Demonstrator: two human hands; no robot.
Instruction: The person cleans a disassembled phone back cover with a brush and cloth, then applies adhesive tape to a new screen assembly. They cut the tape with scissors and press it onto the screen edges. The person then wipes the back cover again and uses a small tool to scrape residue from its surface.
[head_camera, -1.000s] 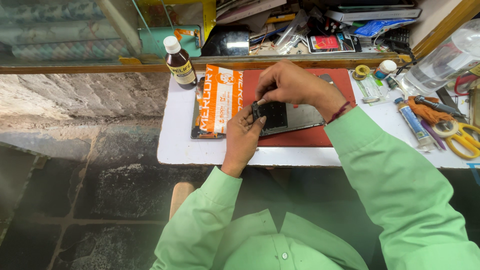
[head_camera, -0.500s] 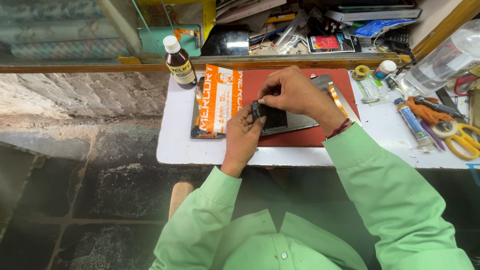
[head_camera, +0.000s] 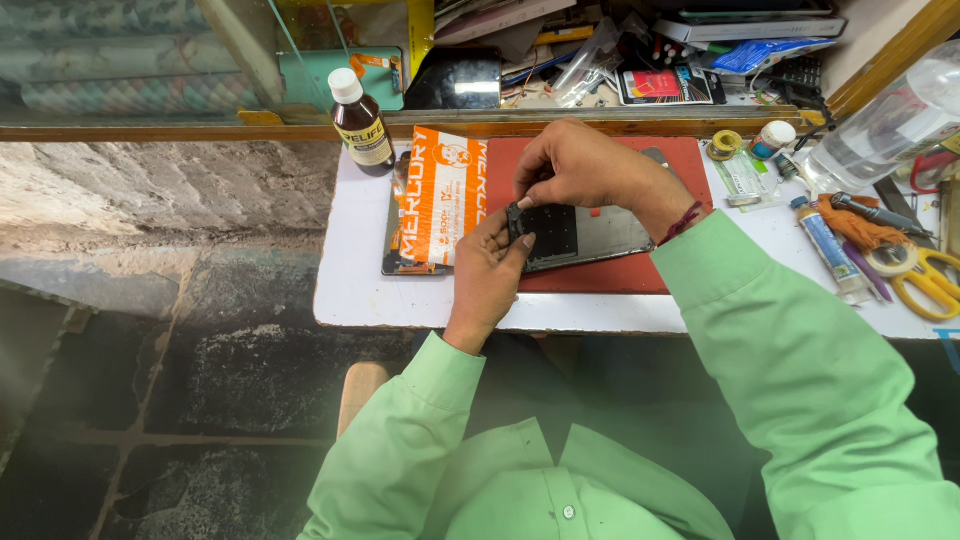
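Both hands, left hand (head_camera: 487, 275) and right hand (head_camera: 580, 165), pinch one small black part (head_camera: 516, 218) over one dark panel (head_camera: 585, 235), red mat (head_camera: 600, 272), white table (head_camera: 355, 270), stone floor.

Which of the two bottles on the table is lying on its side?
The large clear plastic bottle at the right edge lies tipped over; the small brown bottle with the white cap stands upright at the left.
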